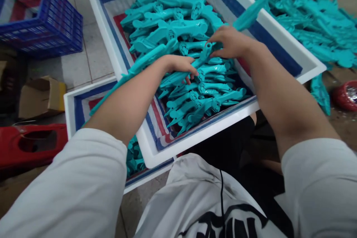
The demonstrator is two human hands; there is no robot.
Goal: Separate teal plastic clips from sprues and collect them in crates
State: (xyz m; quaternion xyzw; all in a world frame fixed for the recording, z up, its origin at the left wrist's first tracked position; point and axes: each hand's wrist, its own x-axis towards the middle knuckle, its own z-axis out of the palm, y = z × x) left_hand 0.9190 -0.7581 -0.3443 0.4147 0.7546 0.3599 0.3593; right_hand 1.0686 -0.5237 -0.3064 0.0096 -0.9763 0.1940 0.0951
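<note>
My left hand (182, 66) has its fingers curled around a long turquoise plastic part (203, 56), whose hollow round end points up toward my other hand. Close to that end is my right hand (227, 42), thumb and fingers apart. Behind its knuckles, another long turquoise part (255, 10) slants over the tray's far right rim; whether it touches this hand I cannot tell. Both hands are over a white tray (208, 128) lined with striped cloth. Rows of glossy turquoise parts (182, 28) lie stacked in it. One more long turquoise piece (147, 59) passes behind my left forearm.
A second white tray (68, 109) with similar parts sits beneath the first. To the right lies a heap of turquoise parts (312, 22), with a red bowl (347, 96) nearby. At left are a blue crate (63, 18), a cardboard box (39, 98) and a red plastic object (11, 145).
</note>
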